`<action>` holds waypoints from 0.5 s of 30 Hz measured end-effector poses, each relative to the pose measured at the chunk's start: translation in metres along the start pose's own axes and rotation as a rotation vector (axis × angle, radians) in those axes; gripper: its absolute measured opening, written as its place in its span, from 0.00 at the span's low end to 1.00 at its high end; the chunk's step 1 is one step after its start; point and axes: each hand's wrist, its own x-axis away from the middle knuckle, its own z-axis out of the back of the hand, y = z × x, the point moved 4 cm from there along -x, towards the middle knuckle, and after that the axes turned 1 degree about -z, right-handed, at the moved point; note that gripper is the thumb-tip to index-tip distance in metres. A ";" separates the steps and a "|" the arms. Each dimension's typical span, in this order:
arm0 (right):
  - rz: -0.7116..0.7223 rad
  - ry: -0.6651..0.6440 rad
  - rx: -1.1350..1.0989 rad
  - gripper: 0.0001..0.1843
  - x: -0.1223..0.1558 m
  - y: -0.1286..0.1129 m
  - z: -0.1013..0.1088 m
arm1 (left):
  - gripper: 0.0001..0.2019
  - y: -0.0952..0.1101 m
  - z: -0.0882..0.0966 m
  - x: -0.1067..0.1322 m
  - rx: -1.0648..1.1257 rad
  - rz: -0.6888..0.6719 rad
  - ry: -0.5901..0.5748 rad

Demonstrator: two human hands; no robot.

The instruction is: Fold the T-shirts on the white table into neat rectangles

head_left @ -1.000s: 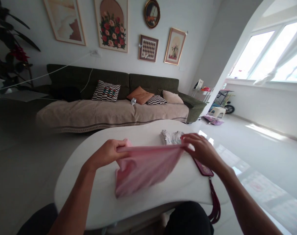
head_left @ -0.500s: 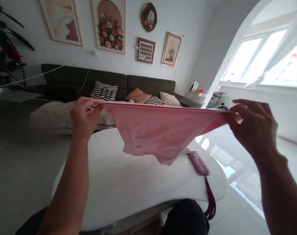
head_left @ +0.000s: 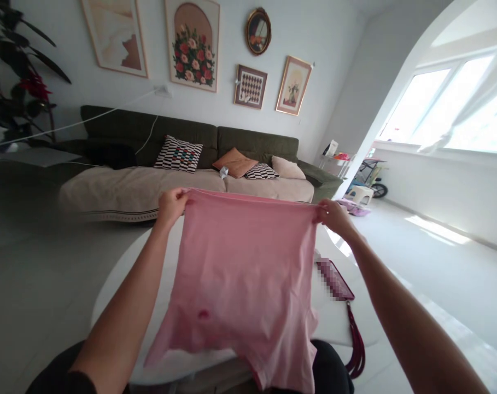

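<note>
A pink T-shirt (head_left: 248,262) is stretched between my two hands, its straight hem uppermost and its sleeves at the lower end. My left hand (head_left: 172,207) pinches the hem's left corner. At the right corner, my right hand (head_left: 333,214) grips the same edge between thumb and fingers. The cloth spreads over the white oval table (head_left: 121,290), and its lower part reaches the near edge above my knees. A small dark pink mark shows low on the shirt. To its right lies a phone in a dark red case (head_left: 338,279), with a tassel (head_left: 356,345) hanging over the edge.
Beyond the table stands a green sofa (head_left: 150,128) with a beige cover and several cushions (head_left: 178,154). A leafy plant (head_left: 22,71) rises at the far left. On the right are a white stool (head_left: 358,194) and a glossy floor (head_left: 428,262).
Both hands have moved forward and closer together. The shirt, earlier held taut and seen nearly edge-on, now spreads toward me with its lower end near my knees.
</note>
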 end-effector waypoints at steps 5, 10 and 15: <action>-0.008 0.176 -0.078 0.10 -0.016 -0.003 -0.005 | 0.13 0.007 0.025 -0.004 0.202 -0.054 0.244; -0.140 0.217 -0.158 0.13 0.061 0.012 -0.007 | 0.12 0.010 0.046 0.045 0.189 0.032 0.253; -0.251 -0.170 -0.182 0.15 0.192 0.060 -0.075 | 0.09 -0.046 0.005 0.133 -0.407 0.304 -0.307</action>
